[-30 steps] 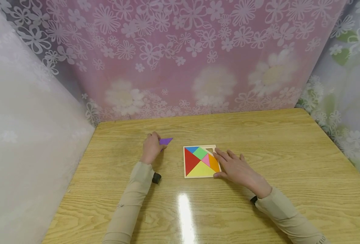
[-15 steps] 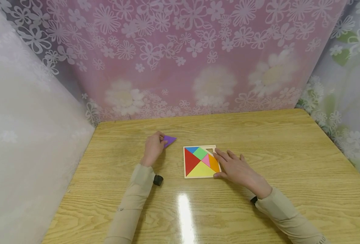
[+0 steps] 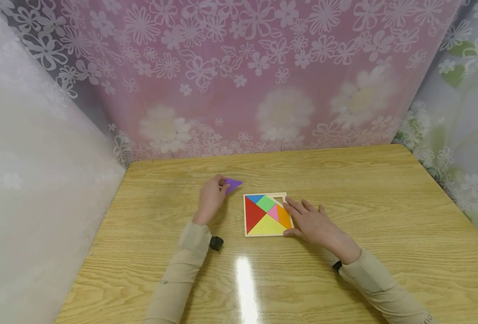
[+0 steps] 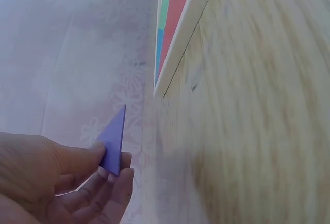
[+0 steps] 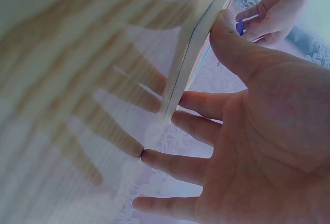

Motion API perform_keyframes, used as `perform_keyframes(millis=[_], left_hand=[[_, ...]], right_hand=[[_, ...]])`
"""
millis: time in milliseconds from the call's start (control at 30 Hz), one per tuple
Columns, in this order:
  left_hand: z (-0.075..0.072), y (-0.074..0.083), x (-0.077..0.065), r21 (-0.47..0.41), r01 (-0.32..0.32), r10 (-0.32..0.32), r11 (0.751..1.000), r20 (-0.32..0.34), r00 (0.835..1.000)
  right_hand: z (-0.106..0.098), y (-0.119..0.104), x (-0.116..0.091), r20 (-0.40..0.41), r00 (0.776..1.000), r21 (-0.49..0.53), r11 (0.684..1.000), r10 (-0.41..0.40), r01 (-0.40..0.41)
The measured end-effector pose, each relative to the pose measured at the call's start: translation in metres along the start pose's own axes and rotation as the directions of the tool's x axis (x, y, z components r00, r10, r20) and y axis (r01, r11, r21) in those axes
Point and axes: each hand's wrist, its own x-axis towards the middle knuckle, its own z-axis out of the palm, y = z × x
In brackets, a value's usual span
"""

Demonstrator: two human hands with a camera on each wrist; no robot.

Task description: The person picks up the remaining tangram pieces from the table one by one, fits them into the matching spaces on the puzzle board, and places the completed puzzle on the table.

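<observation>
Between thumb and fingertips, my left hand (image 3: 212, 198) pinches a purple triangular tangram piece (image 3: 233, 185), raised above the table. That piece (image 4: 114, 141) shows nearly edge-on in the left wrist view. To its lower right lies a square wooden tangram tray (image 3: 245, 218). In it sit a red triangle (image 3: 253, 215), a yellow triangle (image 3: 267, 226), a blue piece (image 3: 255, 198), a green square (image 3: 266, 204), a pink triangle (image 3: 274, 212) and an orange piece (image 3: 284, 217). A gap shows at the tray's top right corner. My right hand (image 3: 313, 225), fingers spread, rests against the tray's right edge.
The wood-grain table (image 3: 364, 193) is glossy and reflects a bright light near its front. A pink floral curtain (image 3: 239, 90) hangs behind it, with pale cloth (image 3: 40, 180) on the left and floral cloth (image 3: 457, 135) on the right.
My left hand has moved to the right with the purple triangle, whose tip is now close to the tray's upper left corner. My right hand and the tray have stayed put.
</observation>
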Motion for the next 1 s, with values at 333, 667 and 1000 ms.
perform_keyframes(millis=[333, 667, 1000], left_hand=[[0.007, 0.011, -0.001, -0.057, -0.076, 0.076, 0.995, -0.006, 0.997], [0.018, 0.029, 0.002, -0.036, -0.155, 0.157, 0.987, 0.063, 0.985], [0.027, 0.052, 0.008, -0.022, -0.229, 0.229, 0.973, 0.157, 0.961]], right_hand=[[0.000, 0.000, 0.000, -0.003, 1.000, 0.000, 1.000, -0.001, 0.001], [0.000, 0.001, 0.000, -0.002, 1.000, -0.004, 1.000, 0.001, -0.001], [0.002, 0.000, 0.001, 0.036, 0.999, -0.014, 1.000, 0.025, -0.025]])
